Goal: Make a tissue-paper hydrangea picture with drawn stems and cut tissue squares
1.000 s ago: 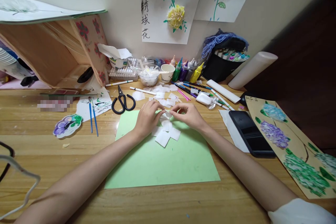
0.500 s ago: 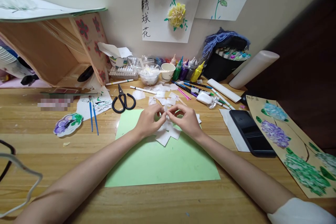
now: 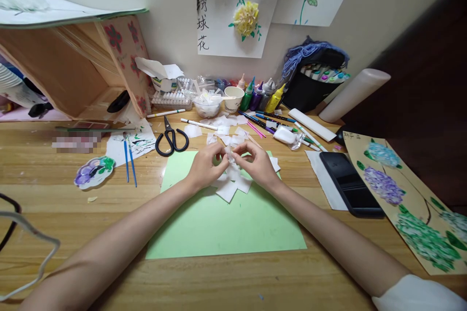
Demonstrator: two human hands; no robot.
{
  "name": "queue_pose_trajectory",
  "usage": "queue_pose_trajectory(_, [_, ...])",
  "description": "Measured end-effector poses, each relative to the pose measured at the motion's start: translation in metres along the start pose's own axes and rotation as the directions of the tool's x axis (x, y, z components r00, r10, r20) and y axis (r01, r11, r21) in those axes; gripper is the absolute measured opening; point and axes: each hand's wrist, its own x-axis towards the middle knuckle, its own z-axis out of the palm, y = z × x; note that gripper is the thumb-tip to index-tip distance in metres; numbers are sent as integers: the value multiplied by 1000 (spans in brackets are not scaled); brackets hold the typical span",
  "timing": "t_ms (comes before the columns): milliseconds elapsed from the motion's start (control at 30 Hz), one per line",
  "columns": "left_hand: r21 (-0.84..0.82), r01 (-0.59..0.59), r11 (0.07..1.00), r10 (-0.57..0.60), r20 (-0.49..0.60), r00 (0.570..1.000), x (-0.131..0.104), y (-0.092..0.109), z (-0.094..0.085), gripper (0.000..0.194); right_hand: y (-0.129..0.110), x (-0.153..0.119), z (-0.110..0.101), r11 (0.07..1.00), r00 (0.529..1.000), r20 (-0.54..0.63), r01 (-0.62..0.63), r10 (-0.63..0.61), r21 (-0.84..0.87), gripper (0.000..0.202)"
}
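Observation:
Between the fingertips of both hands is a small piece of thin white paper (image 3: 230, 155). My left hand (image 3: 207, 166) pinches it from the left, fingers closed. From the right, my right hand (image 3: 257, 163) pinches the same piece with thumb and forefinger. Several white paper squares (image 3: 226, 189) lie beneath the hands on a light green sheet (image 3: 226, 228). More white pieces (image 3: 224, 124) are scattered on the wooden table (image 3: 204, 282) just beyond the hands.
Black-handled scissors (image 3: 171, 141), a paint palette (image 3: 94, 172) and brushes (image 3: 130, 163) lie left. Paint bottles (image 3: 257, 96) and a paper cup (image 3: 234, 99) stand behind. A phone (image 3: 350, 184) and a flower painting (image 3: 401, 194) lie right.
The fingertips have drawn slightly apart, and more of the white paper shows between them. The view has shifted very slightly.

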Motion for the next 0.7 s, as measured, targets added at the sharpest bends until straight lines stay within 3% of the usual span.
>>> queue_pose_trajectory(167, [-19, -15, 1000, 16, 18, 1000, 0, 1, -1, 14, -3, -2, 1, 999, 999, 38, 1, 1, -47, 19])
queue_pose_trajectory(400, [-34, 12, 999, -12, 16, 1000, 1, 0, -2, 15, 2, 2, 0, 999, 998, -52, -39, 39, -12, 16])
queue_pose_trajectory(567, [-143, 141, 980, -149, -43, 988, 3, -2, -3, 16, 7, 10, -5, 982, 986, -83, -130, 143, 139, 23])
queue_pose_trajectory(700, [-167, 265, 950, -282, -89, 955, 6, -6, -3, 16, 12, 17, -10, 964, 969, -139, -175, 204, 199, 26])
